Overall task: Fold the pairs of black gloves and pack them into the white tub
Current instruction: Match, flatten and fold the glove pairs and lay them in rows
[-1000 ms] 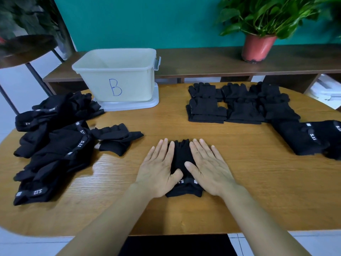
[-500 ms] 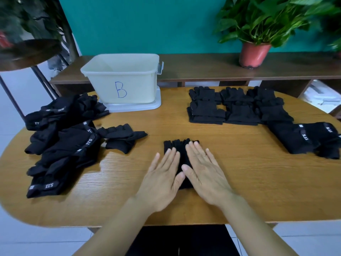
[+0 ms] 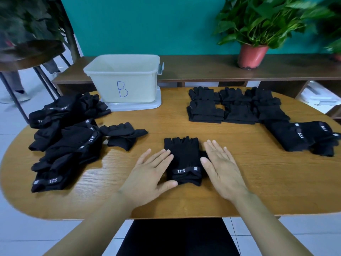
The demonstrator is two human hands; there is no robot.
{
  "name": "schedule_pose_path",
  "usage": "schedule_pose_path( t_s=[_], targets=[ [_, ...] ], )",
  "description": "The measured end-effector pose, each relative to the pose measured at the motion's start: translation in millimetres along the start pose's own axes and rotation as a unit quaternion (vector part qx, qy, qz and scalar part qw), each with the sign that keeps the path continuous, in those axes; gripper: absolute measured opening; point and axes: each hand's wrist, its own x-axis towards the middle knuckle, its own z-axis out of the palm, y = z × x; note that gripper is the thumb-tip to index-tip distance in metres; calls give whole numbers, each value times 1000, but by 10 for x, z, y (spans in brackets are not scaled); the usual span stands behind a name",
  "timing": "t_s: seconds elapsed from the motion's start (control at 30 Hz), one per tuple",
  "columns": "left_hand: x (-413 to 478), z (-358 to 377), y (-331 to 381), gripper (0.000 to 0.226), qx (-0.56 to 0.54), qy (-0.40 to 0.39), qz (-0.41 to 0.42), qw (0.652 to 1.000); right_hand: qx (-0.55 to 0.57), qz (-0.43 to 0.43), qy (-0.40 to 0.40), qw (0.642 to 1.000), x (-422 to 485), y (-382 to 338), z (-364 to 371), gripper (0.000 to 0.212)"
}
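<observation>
A stacked pair of black gloves point(image 3: 184, 159) lies flat at the table's near middle, cuff towards me. My left hand point(image 3: 149, 174) lies flat at its left edge, thumb touching the cuff. At the pair's right edge my right hand point(image 3: 221, 167) rests with straight fingers. The white tub point(image 3: 123, 80), marked B, stands at the back left on its lid. An unfolded heap of black gloves point(image 3: 62, 141) covers the left side, with one loose glove point(image 3: 123, 133) beside it. Folded pairs point(image 3: 234, 108) sit in rows at the back right.
More black gloves point(image 3: 302, 137) lie at the right edge. A potted plant point(image 3: 252, 54) stands on the dark bench point(image 3: 203, 69) behind the wooden table point(image 3: 239, 182). A round side table point(image 3: 31, 52) is at far left.
Both hands have slid apart from on top of the pair to its sides, so the glove and its cuff label now show between them.
</observation>
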Motion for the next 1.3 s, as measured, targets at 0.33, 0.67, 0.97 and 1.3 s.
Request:
schedule_pose_path(
  t_s=[0.33, 0.67, 0.97, 1.3],
  targets=[
    [235, -18, 193, 26, 46, 47, 50, 997, -128, -150, 3, 980, -162, -162, 29, 79],
    [35, -108, 205, 29, -139, 81, -12, 987, -1, -120, 56, 991, -133, -58, 179, 55],
    [34, 32, 116, 16, -299, 57, -108, 946, 177, 70, 26, 981, -76, -136, 60, 27],
    [531, 75, 91, 40, -307, 78, -303, 899, 116, 217, 56, 968, 337, -255, 43, 36]
  ],
)
